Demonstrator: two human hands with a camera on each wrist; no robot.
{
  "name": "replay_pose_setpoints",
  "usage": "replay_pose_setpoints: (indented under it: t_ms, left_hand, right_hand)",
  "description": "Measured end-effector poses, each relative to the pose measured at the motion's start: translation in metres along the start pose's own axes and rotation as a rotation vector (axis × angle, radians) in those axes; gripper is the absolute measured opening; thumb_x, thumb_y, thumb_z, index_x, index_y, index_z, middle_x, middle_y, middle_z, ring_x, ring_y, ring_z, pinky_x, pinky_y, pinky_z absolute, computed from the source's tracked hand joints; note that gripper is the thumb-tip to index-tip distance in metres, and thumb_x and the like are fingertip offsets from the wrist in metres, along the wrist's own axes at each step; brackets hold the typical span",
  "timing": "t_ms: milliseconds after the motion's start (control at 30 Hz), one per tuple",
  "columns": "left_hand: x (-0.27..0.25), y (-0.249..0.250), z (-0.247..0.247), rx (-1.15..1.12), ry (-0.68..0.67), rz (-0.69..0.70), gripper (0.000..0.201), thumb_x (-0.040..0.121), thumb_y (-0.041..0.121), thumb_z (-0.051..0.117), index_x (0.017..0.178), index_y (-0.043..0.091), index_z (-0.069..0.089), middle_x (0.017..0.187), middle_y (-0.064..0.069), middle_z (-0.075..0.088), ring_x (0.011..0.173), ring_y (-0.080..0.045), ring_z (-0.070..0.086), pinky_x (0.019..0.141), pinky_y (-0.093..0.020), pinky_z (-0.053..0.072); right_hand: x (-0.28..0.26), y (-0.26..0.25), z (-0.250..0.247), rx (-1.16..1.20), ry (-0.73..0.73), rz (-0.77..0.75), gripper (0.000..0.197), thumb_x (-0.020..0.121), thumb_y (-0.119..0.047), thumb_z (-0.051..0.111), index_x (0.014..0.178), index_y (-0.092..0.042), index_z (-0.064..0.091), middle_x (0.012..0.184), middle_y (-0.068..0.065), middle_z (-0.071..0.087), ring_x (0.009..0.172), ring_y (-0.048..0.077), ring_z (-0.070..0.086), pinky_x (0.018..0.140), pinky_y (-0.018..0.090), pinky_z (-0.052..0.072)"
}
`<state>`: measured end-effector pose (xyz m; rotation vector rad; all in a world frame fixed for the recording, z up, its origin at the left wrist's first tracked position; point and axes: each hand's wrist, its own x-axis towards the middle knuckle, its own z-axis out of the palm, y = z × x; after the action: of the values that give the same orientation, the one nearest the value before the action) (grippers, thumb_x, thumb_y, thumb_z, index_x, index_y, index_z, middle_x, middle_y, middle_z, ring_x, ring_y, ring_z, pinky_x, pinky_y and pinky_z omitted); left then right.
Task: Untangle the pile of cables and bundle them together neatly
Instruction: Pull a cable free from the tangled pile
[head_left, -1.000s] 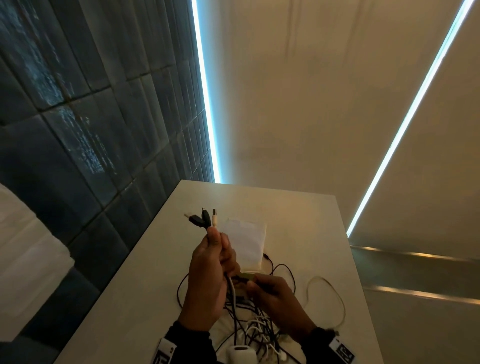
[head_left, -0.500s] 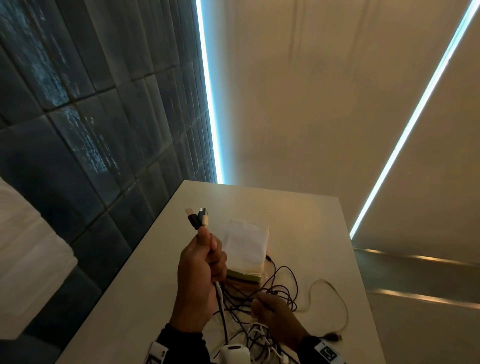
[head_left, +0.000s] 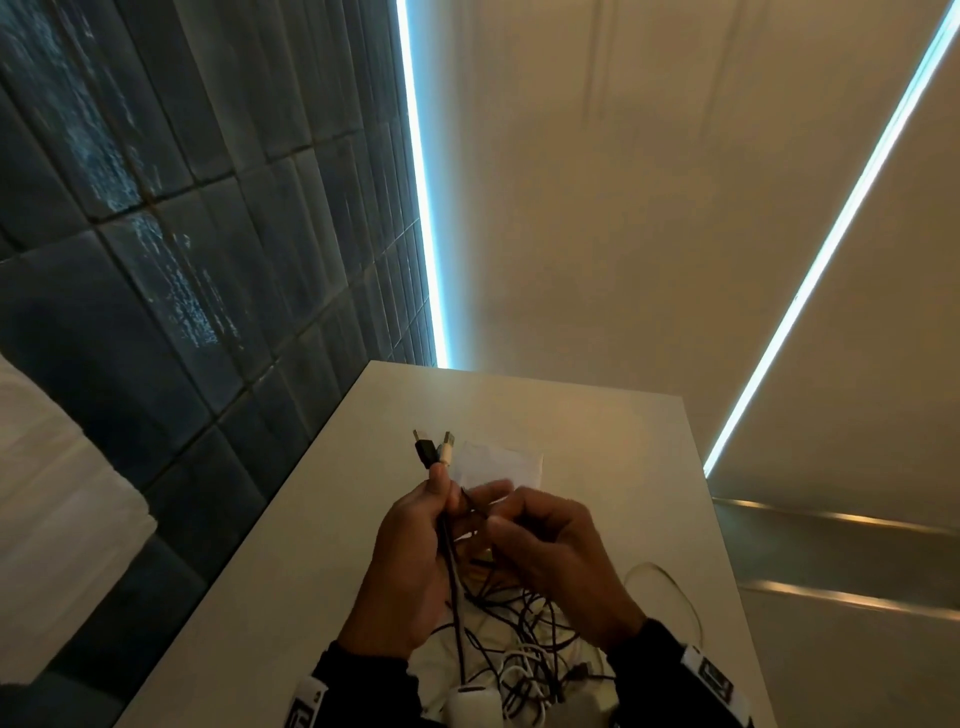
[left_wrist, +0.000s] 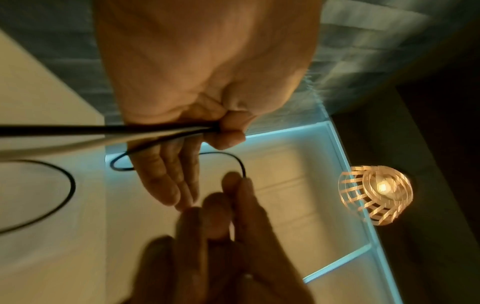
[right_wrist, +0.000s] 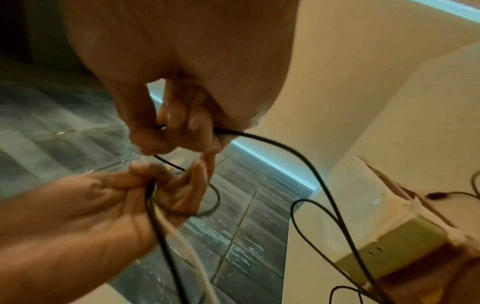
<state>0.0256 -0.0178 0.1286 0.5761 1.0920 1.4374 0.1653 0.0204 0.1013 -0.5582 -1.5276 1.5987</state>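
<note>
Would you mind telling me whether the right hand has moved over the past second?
Yes. The right hand has risen from the tangled cables on the table toward the left hand, nearing the white packet behind.

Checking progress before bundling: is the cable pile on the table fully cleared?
No, a tangle of cables lies on the table below both hands.

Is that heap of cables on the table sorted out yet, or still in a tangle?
Still tangled: the cable pile lies in crossed black and white loops on the table. Only a few plug ends stand gathered in the left hand.
</note>
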Motion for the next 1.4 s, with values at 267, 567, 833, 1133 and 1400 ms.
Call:
replay_pose_setpoints:
  t_ms: [267, 567, 833, 1133, 1400]
  left_hand:
    - [0.005, 0.011, -0.010, -0.319, -0.071, 0.134, 0.039, 0.097, 0.036, 0.039, 0.064, 0.015, 0.046, 0.057, 0.002, 0.037, 0.044, -0.008, 0.025, 0.049, -0.025, 0.019]
    - [0.004, 0.003, -0.010, -0.195, 0.023, 0.233, 0.034, 0.093, 0.036, 0.042, 0.068, 0.013, 0.044, 0.053, 0.006, 0.027, 0.043, -0.006, 0.019, 0.045, -0.025, 0.014]
    - [0.001, 0.015, -0.016, -0.135, 0.050, 0.313, 0.036, 0.094, 0.037, 0.040, 0.068, 0.013, 0.043, 0.053, 0.006, 0.028, 0.043, -0.007, 0.020, 0.046, -0.026, 0.015]
    - [0.006, 0.003, -0.021, -0.006, 0.148, 0.252, 0.037, 0.101, 0.033, 0.035, 0.072, 0.011, 0.042, 0.056, 0.001, 0.040, 0.047, -0.011, 0.032, 0.047, -0.025, 0.025]
    - [0.009, -0.010, -0.010, 0.015, 0.202, 0.134, 0.036, 0.102, 0.032, 0.035, 0.073, 0.013, 0.045, 0.082, -0.019, 0.071, 0.065, -0.022, 0.052, 0.058, -0.032, 0.036]
  right_hand:
    - [-0.014, 0.050, -0.005, 0.002, -0.062, 0.244, 0.025, 0.098, -0.005, 0.048, 0.073, -0.001, 0.051, 0.055, -0.011, 0.052, 0.049, 0.000, 0.045, 0.051, 0.011, 0.037]
    - [-0.023, 0.132, -0.028, -0.218, -0.005, 0.291, 0.025, 0.099, -0.006, 0.044, 0.076, -0.003, 0.053, 0.058, -0.014, 0.050, 0.054, 0.002, 0.039, 0.053, 0.015, 0.033]
    - [-0.041, 0.186, -0.050, -0.294, 0.139, 0.456, 0.036, 0.096, -0.013, 0.050, 0.062, -0.024, 0.053, 0.060, -0.005, 0.048, 0.058, 0.013, 0.041, 0.056, 0.028, 0.034]
    - [-0.004, 0.099, -0.041, -0.221, 0.375, 0.243, 0.020, 0.090, -0.009, 0.062, 0.074, 0.004, 0.064, 0.055, 0.005, 0.052, 0.046, 0.011, 0.042, 0.045, 0.021, 0.033]
    - [0.000, 0.011, 0.001, -0.039, 0.090, -0.044, 0.016, 0.091, -0.007, 0.061, 0.081, 0.006, 0.065, 0.059, 0.001, 0.056, 0.052, 0.011, 0.047, 0.050, 0.018, 0.039]
